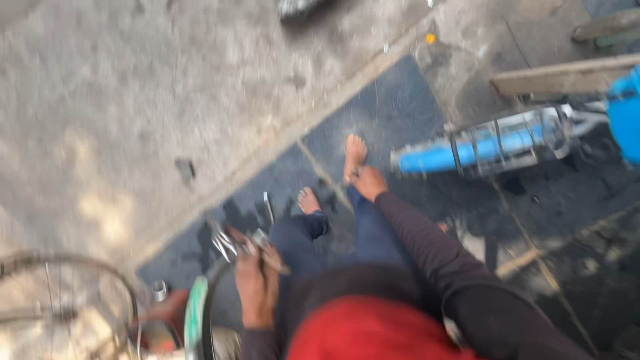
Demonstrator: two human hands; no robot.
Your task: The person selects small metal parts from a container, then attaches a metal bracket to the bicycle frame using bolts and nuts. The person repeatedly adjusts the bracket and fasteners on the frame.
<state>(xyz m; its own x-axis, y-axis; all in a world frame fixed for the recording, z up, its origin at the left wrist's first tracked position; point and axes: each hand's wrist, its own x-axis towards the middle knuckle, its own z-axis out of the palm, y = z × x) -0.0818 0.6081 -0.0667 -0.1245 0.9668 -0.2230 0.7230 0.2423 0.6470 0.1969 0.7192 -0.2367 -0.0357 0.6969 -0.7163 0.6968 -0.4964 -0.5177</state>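
Blurred grey concrete floor (pixel 100 100); left hand (pixel 257 283) clamped on indistinct shiny metal tool (pixel 230 243), right hand (pixel 369 183) grip indiscernible beside bare foot (pixel 353 157).

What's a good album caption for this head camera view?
Left hand grips shiny metal tools, right hand extended near bare feet.

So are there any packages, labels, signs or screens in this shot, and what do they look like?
None that can be made out; the picture is blurred.
Left hand: grips shiny metal parts by a green-rimmed wheel.
Right hand: reaches toward the bare foot.
Blue bicycle frame: lies on the dark mat, no visible label.
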